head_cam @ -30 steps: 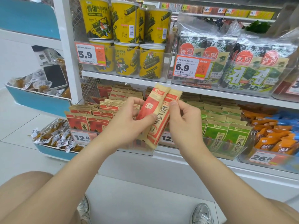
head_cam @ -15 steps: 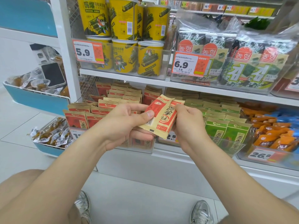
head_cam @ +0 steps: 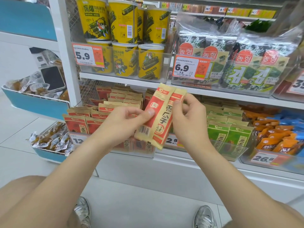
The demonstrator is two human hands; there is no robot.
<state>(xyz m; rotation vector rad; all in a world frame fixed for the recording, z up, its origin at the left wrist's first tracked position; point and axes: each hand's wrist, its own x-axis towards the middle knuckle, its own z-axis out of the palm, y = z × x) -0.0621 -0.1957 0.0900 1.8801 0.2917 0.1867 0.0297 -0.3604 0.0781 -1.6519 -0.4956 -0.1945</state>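
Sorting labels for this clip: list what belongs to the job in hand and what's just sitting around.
In hand: red packets, held by left hand and right hand.
Sitting around: yellow tubs, seaweed packs, green packets, orange packets.

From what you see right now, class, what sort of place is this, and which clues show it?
Probably a shop's snack aisle: price tags on the shelves, yellow tubs stocked in rows, and the left hand and right hand holding red packets.

L hand [head_cam: 126,125], R hand [head_cam: 188,124]: pinch grip.
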